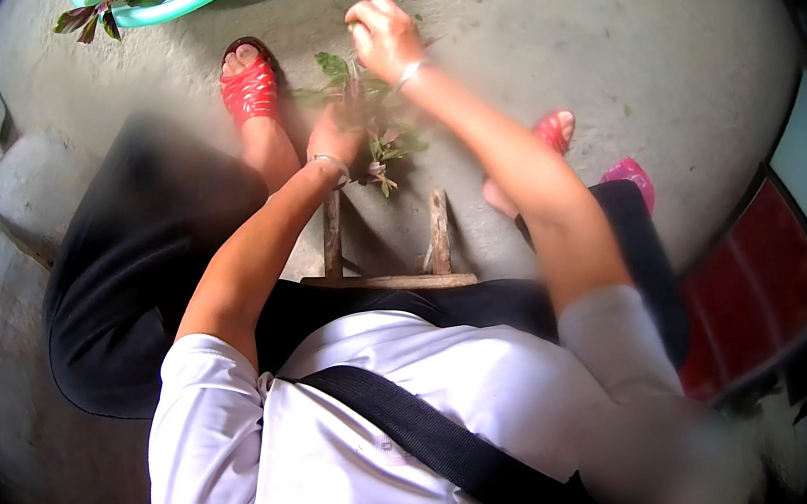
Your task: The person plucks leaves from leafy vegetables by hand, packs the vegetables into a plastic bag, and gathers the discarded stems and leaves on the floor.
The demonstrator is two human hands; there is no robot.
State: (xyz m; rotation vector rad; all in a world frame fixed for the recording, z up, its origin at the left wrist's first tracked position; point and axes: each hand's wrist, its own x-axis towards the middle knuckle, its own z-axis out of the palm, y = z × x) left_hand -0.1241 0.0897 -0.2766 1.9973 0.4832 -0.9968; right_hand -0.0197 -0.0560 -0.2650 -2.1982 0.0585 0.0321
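Observation:
Leafy green and purplish stems (pixel 388 143) are in my left hand (pixel 337 135), whose fingers are wrapped round them, between my feet and above the floor. Leaves stick out above and to the right of that hand; its fingertips are partly hidden by them. My right hand (pixel 384 37) is raised just above and to the right of the bunch, fingers curled into a closed shape. What it holds, if anything, is too small to make out.
A green-rimmed basin (pixel 182 5) with leafy stems stands at the top left. Loose leaves lie on the concrete floor (pixel 681 47). A wooden stool (pixel 407 280) is beneath me. Pink plastic (pixel 629 182) lies at right, near a red panel (pixel 756 294).

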